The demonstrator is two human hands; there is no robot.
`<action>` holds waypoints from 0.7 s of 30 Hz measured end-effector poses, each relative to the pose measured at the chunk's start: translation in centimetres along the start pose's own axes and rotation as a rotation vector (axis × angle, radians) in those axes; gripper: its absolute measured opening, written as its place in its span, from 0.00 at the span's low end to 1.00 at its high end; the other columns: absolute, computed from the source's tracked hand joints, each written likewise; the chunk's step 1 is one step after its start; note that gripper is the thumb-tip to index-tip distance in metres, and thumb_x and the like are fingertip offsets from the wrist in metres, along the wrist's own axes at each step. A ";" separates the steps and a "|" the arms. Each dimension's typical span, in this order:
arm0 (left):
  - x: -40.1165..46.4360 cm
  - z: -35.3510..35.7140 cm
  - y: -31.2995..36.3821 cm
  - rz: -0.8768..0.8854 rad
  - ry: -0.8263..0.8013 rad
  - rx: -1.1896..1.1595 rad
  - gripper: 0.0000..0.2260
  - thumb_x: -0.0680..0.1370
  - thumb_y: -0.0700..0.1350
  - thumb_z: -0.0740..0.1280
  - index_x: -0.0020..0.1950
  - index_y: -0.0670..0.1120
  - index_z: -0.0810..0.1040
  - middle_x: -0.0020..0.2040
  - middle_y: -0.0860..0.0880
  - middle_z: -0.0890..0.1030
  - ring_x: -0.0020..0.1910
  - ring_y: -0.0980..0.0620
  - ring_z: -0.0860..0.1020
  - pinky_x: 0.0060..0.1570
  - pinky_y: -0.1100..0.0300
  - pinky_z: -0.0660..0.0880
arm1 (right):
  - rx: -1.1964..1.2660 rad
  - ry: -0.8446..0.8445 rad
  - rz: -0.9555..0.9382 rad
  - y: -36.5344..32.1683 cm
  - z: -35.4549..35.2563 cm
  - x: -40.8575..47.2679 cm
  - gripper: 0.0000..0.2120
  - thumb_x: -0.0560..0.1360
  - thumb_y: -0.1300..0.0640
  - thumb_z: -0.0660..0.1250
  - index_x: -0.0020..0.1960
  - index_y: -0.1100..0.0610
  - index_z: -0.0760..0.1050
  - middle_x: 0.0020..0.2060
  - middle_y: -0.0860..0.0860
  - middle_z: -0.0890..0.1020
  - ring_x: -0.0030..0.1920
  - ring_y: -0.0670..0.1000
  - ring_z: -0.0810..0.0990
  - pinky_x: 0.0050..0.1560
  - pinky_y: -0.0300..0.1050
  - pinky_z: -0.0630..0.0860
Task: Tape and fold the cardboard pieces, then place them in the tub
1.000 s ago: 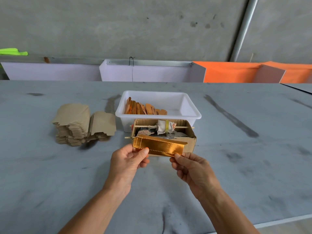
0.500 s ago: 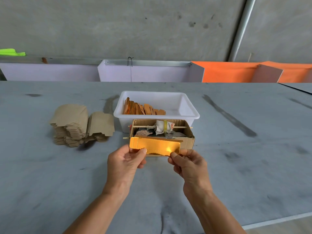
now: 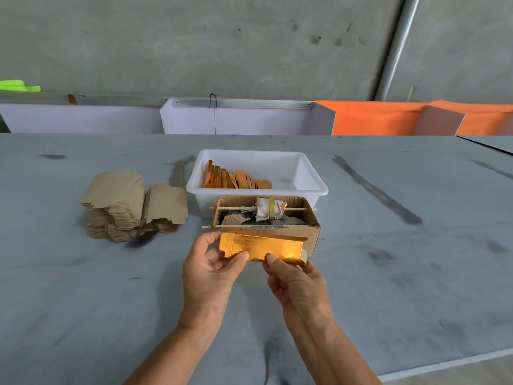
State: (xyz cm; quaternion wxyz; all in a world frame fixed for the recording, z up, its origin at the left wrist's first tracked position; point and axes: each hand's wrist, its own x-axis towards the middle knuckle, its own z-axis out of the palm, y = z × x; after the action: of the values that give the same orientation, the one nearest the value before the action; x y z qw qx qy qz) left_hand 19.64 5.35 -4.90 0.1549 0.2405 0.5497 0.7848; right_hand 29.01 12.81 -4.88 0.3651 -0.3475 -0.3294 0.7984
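Partway through, by the look of it. White plastic tub [image 3: 313,179] already holds a row of folded gold-orange pieces [image 3: 236,179], leaning on edge along its left half; right half of the floor shows bare. A tall stack of unfolded brown blanks [image 3: 119,207] sits on the counter [image 3: 416,259] well to the left of the tub, so I judge most of the batch is not yet worked.

Piece in hand: gold foil-faced cardboard piece [image 3: 261,247], held flat-ish above the counter, just in front of the small corrugated cardboard box [image 3: 311,232]. Left hand [image 3: 208,270] pinches its lower left edge, thumb on top. Right hand [image 3: 294,284] pinches the lower right edge, thumb on the near face. Both hands grip the piece; neither is free. Whether tape is already on it I cannot tell. Folding seems the step in hand; placing in the tub remains.

Materials:
- Gold piece: glossy, mirror-like foil face, dotted crease lines near the left end and lower edge, long rectangular shape.
- Blanks: matte kraft brown, notched die-cut edges.
- Tub: smooth, rolled rim, rectangular.
- Corrugated box: open top, two thin wooden sticks [image 3: 294,209] across it; one carries a rag-wrapped roll [image 3: 268,209] banded in yellow.
- Counter: grey, scuffed, dark streaks.
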 end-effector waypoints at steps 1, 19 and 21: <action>-0.1 0.1 0.0 -0.017 -0.002 -0.024 0.17 0.68 0.26 0.71 0.49 0.44 0.75 0.39 0.47 0.85 0.37 0.54 0.83 0.37 0.65 0.78 | 0.004 0.000 0.003 0.0 0.1 0.0 0.17 0.65 0.69 0.74 0.52 0.60 0.75 0.35 0.53 0.83 0.35 0.49 0.84 0.31 0.37 0.76; 0.2 -0.4 -0.4 -0.237 -0.070 -0.061 0.01 0.74 0.36 0.68 0.44 0.40 0.79 0.34 0.45 0.83 0.31 0.52 0.80 0.31 0.63 0.77 | 0.013 -0.079 0.000 -0.2 -1.1 0.0 0.01 0.73 0.62 0.68 0.44 0.59 0.78 0.34 0.53 0.84 0.36 0.48 0.84 0.33 0.38 0.75; 0.4 -0.3 -0.5 -0.247 -0.078 -0.076 0.04 0.76 0.38 0.66 0.42 0.40 0.79 0.35 0.43 0.84 0.32 0.51 0.81 0.30 0.63 0.76 | 0.006 -0.066 -0.020 -0.2 -1.2 0.2 0.01 0.73 0.61 0.68 0.44 0.58 0.78 0.33 0.52 0.83 0.36 0.47 0.83 0.38 0.40 0.73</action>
State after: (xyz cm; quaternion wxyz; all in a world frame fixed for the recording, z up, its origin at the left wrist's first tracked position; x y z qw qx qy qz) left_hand 19.15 5.43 -5.34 0.2806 0.1951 0.5386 0.7702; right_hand 29.96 13.41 -5.45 0.3631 -0.3165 -0.3421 0.8068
